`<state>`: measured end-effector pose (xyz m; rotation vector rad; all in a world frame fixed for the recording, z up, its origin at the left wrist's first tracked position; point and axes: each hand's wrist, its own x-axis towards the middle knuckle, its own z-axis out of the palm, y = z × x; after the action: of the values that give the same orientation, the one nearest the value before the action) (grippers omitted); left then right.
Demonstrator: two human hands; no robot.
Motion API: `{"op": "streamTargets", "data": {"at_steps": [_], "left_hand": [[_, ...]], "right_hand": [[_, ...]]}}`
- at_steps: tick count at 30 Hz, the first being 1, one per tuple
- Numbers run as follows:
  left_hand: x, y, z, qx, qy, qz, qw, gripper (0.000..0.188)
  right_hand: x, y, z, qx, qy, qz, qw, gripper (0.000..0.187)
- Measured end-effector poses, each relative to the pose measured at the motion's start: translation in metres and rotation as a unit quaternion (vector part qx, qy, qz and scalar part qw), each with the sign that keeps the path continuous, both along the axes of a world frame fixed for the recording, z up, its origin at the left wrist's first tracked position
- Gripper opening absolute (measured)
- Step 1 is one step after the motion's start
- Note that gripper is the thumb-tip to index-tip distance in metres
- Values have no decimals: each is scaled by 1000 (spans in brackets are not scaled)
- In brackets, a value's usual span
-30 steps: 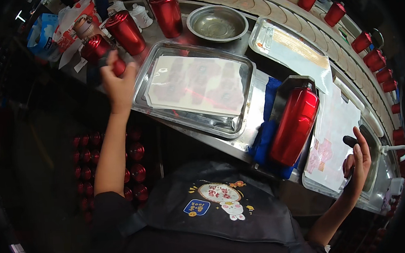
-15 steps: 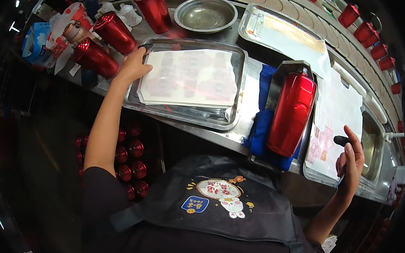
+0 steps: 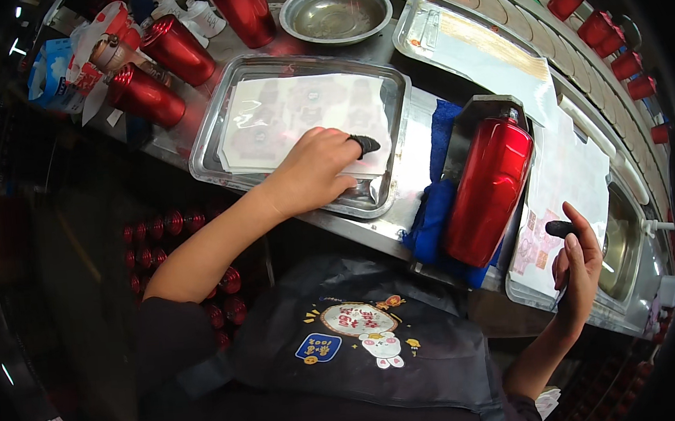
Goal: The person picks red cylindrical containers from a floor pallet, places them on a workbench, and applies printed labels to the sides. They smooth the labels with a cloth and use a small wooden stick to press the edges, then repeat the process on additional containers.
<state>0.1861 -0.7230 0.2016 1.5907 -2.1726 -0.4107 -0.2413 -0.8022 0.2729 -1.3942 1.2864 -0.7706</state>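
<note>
Sheets (image 3: 272, 121) are lying in the left steel tray (image 3: 209, 155); my left hand (image 3: 313, 169) is covering their near right part, and whether it is pinching I cannot tell. My right hand (image 3: 579, 258) is hovering well apart, fingers partly bent, its hold unclear. Between, one red bottle (image 3: 486, 192) is blocking the way, beside blue cloth (image 3: 432, 213).

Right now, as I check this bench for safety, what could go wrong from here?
The left hand is over the printed sheets in the metal tray; a hasty pull might crease or tear one. The large red bottle lies unheld in its metal cradle, so a bump might shift or scratch it.
</note>
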Motion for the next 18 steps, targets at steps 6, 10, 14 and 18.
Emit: {"op": "streamTargets", "data": {"at_steps": [6, 10, 14, 18], "left_hand": [[-5, -1, -10, -45, -15, 20, 999, 22], [-6, -3, -3, -37, 7, 35, 999, 15], [-2, -6, -4, -7, 17, 35, 999, 15], [2, -7, -9, 37, 26, 72, 996, 10]], "right_hand": [[2, -1, 2, -13, 22, -7, 1000, 46], [1, -6, 3, -17, 36, -11, 999, 47], [3, -7, 2, -13, 28, 2, 1000, 46], [5, -2, -3, -8, 34, 1, 999, 46]]}}
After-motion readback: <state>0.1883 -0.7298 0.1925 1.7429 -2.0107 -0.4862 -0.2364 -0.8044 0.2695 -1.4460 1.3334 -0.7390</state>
